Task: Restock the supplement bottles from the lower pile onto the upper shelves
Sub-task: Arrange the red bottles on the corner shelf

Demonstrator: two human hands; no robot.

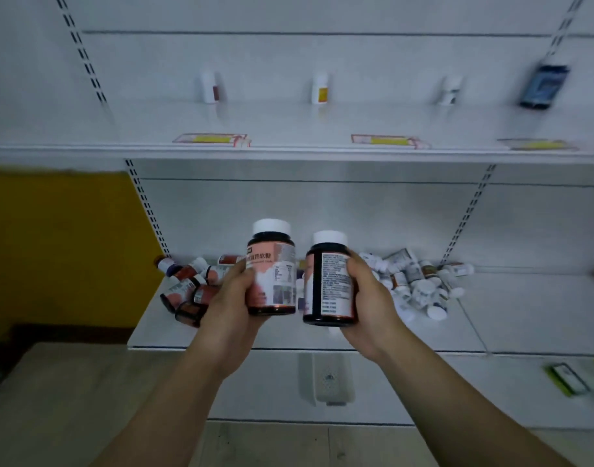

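Dim, flat, cool light, source not visible. Soft shadows under the upper shelf (288, 153). Wide-angle distortion: shelf uprights bow outward toward frame edges. Motion blur strong at right edge, dark box (543, 86) smeared. The two held bottles' labels partly legible; the rear piles soft. No glare.

Just one head cam here, wide-angle, facing the white shelving straight on and tilted a bit down. It's close: upper shelf (288, 153) crosses the top third, both forearms reach in from the bottom edge.
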